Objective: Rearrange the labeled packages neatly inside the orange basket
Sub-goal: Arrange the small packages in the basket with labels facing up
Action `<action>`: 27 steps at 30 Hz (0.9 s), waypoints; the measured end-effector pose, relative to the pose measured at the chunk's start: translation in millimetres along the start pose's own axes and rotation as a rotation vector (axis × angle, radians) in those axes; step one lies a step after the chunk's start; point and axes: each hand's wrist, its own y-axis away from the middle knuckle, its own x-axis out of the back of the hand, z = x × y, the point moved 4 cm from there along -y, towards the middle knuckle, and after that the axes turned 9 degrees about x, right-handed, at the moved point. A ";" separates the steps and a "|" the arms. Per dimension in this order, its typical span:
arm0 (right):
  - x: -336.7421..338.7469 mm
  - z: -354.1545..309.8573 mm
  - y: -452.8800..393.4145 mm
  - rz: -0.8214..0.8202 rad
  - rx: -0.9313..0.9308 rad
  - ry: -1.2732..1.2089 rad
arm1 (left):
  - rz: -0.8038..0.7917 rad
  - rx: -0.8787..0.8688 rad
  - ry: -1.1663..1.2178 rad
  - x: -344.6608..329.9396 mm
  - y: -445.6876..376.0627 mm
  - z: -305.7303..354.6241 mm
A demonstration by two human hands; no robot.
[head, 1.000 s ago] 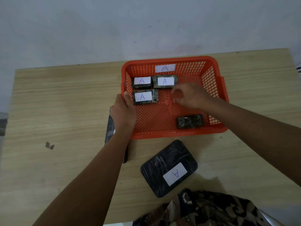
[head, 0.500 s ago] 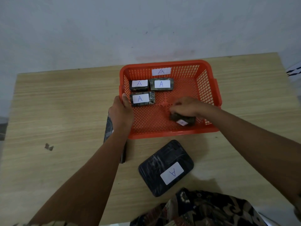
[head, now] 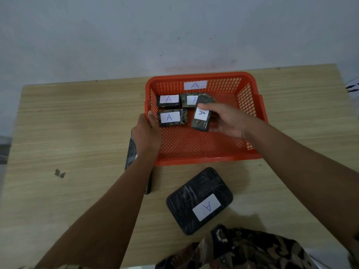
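The orange basket (head: 206, 158) sits on the wooden table with an "A" label on its far wall. Three small dark packages labelled "A" lie in its far left part: one at the back left (head: 168, 101), one beside it (head: 188, 100), one in front (head: 172, 117). My right hand (head: 227, 119) grips a fourth small labelled package (head: 202, 117), lifted and turned lengthwise above the basket floor, overlapping the back middle one. My left hand (head: 146, 133) clasps the basket's left rim.
A larger dark package with an "A" label (head: 200, 200) lies on the table in front of the basket. Another dark package (head: 132, 152) is partly hidden under my left forearm. Patterned cloth (head: 239, 249) fills the bottom edge. A wall rises behind the table.
My right hand took hold of the package at the basket's front right, lifted it label up and carried it toward the far left group. The left hand stayed on the rim.
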 end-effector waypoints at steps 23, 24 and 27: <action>7.8 21.4 -15.0 0.176 0.511 1.510 | 0.019 -0.021 0.006 -0.7 -0.5 -0.7; 8.1 24.0 -12.0 0.187 0.545 1.516 | 0.019 -0.019 0.005 -1.0 -0.7 -0.7; 9.6 27.5 -7.9 0.203 0.638 1.473 | 0.017 -0.021 0.009 -0.8 0.0 1.1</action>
